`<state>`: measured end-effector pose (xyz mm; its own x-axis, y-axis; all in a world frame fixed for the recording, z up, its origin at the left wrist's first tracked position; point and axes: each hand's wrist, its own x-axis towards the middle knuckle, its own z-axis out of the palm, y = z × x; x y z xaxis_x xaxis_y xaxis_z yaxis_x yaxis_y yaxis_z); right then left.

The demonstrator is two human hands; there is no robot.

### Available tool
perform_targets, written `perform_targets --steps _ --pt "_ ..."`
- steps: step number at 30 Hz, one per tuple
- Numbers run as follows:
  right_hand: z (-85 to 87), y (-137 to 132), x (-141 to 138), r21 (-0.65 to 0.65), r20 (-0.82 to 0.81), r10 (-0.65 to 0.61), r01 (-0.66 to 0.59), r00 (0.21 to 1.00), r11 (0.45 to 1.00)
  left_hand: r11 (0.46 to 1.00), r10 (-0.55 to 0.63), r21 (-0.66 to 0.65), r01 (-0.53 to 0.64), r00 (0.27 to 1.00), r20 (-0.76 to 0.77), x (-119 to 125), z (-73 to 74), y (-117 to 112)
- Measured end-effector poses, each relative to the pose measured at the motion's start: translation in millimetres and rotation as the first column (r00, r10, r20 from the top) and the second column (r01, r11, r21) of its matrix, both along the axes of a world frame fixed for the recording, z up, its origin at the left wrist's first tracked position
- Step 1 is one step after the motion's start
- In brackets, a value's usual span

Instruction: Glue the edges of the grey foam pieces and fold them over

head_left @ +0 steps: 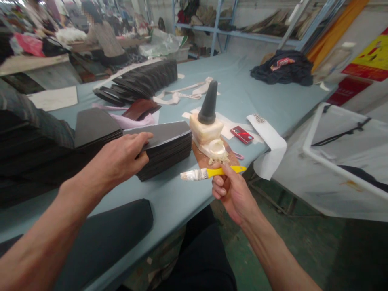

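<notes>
My right hand (228, 186) is closed round the yellow handle of a paintbrush (197, 174), whose bristles are coated in whitish paste and point left. My left hand (129, 155) rests at the near edge of a stack of dark panels (166, 155), its thumb and fingers pinching the top dark grey panel (163, 134). Just right of the stack stands a cream-coloured glue container (206, 131) with a black cone (208, 103) on top and pale glue at its front. It sits on a brown board (200, 155). Another dark panel (121, 226) lies flat near the front edge.
Behind the stack is a fanned row of black pieces (145, 79). Red small device (241, 134) and white paper strip (268, 145) lie to the right. Dark cloth (281, 68) is heaped farther back. A white bin (342, 161) stands beside the table; a person (104, 38) sits in the background.
</notes>
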<state>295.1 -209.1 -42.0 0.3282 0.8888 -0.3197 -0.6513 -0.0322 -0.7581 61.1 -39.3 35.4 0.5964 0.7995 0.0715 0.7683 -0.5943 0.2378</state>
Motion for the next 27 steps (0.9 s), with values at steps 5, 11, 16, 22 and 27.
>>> perform_targets --steps 5,11,16,22,27 --pt "-5.2 -5 1 -0.041 -0.020 -0.010 0.009 1.000 0.999 0.995 -0.006 0.097 0.017 0.993 -0.121 3 -4.1 -3" --pt "-7.7 -12 -1 -0.057 -0.054 0.013 -0.016 0.998 0.998 0.989 0.098 0.117 -0.092 0.994 -0.044 8 -4.1 -2" --pt "-5.4 -15 -4 -0.071 -0.039 -0.011 0.008 0.999 0.997 0.957 0.199 0.181 -0.225 0.968 0.150 0 13.5 -6" --pt "-1.6 -23 -16 0.036 0.108 0.010 -0.014 0.994 0.999 0.853 0.360 0.086 -0.515 0.699 0.618 -39 41.7 -17" --pt "2.8 -33 -31 0.236 0.374 -0.010 -0.085 0.927 0.968 0.852 0.420 -0.222 -0.475 0.367 0.830 -88 29.1 -45"
